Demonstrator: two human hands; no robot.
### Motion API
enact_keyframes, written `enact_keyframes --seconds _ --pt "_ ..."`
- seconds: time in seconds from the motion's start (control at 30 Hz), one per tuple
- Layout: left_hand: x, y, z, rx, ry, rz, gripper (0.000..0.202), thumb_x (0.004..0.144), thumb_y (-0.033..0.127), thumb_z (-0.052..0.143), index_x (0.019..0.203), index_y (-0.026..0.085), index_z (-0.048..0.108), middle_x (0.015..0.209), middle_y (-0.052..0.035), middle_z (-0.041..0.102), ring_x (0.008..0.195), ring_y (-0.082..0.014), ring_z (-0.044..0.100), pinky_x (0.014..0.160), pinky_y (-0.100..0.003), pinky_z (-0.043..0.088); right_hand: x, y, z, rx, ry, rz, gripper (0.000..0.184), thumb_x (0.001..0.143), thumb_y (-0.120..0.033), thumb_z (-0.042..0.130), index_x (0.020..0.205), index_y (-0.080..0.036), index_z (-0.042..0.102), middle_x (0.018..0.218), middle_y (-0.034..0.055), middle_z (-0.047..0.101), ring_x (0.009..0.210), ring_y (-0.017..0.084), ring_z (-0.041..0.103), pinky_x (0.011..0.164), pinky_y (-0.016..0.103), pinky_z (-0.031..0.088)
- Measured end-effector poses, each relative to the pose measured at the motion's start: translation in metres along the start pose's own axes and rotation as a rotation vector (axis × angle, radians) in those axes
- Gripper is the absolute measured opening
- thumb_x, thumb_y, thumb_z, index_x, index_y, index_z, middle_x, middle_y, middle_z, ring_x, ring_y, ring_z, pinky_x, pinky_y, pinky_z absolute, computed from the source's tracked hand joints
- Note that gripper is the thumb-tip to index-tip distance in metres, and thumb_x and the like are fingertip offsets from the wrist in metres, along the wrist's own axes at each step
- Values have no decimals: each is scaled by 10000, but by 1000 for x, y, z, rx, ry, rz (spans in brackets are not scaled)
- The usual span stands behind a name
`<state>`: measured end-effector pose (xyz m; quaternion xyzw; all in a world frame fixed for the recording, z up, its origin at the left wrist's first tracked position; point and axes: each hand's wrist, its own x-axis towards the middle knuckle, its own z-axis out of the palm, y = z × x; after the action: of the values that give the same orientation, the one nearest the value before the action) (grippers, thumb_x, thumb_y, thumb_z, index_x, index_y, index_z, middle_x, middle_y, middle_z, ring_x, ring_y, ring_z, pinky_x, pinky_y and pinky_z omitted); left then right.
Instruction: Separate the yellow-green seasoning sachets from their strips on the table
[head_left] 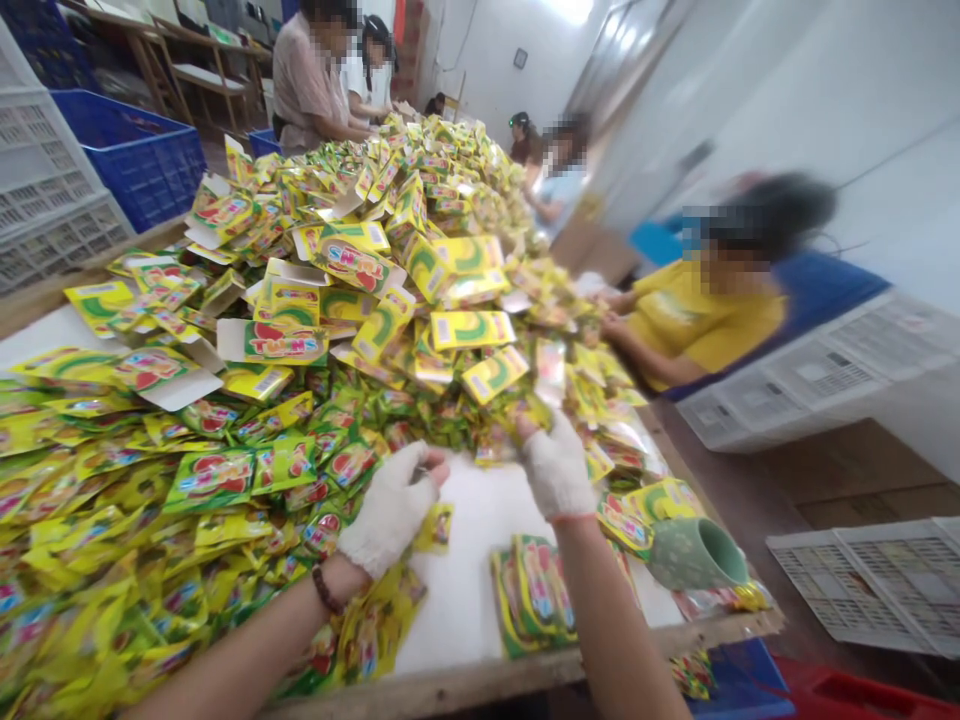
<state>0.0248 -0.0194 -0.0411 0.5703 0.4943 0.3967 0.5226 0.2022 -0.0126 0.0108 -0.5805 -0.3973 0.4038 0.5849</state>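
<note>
My left hand (397, 505), in a white fingerless glove, is over the near edge of the packet heap with its fingers curled in. Whatever lies inside them is hidden. Just below it shows a small yellow packet (437, 527). My right hand (556, 468), gloved the same way, reaches to the front of the carton pile, its blurred fingertips against a yellow carton (550, 372); their grip is unclear. Under my right forearm stands a row of green and yellow packets (525, 595). Loose green packets (214, 477) spread to the left.
Yellow cartons (472, 330) heap along the table. A green flowered cup (697, 552) lies on its side at the right edge. A person in a yellow shirt (697, 310) works at right; others stand farther back. Blue crates (135, 160) and white crates (870, 580) flank the table.
</note>
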Motion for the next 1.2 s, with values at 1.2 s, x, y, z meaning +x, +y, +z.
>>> enact_keyframes --seconds 1.2 --pt "-8 9 -4 -231 -577 -160 456 706 564 648 915 161 607 764 -30 597 624 -135 548 588 -267 449 -64 24 -6 82 -319 161 277 753 -405 712 840 -166 604 586 -20 582 474 77 494 423 177 400"
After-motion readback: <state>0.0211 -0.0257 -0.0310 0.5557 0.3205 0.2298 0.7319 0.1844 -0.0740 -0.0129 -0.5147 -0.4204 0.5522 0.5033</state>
